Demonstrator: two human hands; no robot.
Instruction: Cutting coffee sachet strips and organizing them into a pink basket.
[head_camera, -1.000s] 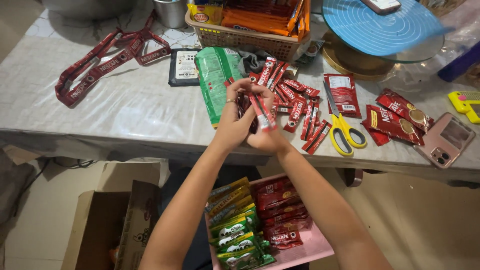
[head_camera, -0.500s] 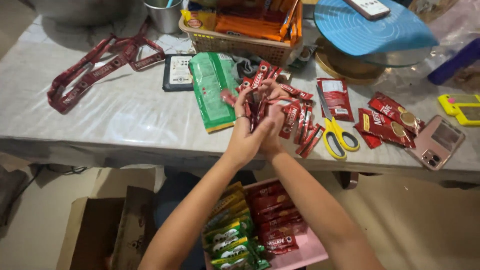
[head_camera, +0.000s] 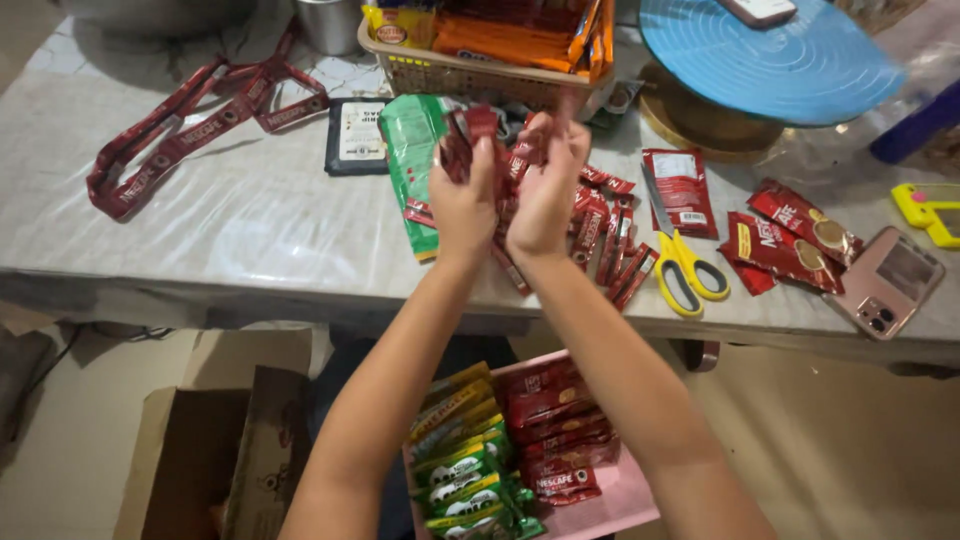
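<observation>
Sachets (head_camera: 480, 140), red and slim, sit gripped between my left hand (head_camera: 462, 205) and right hand (head_camera: 545, 195) above the worktop's (head_camera: 250, 220) front edge.

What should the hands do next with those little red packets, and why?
Probably square the bunch of red stick packets into one neat stack. Both the left hand and the right hand hold it above the table, and the packets stick out at different angles; more lie loose on the table beneath.
</observation>
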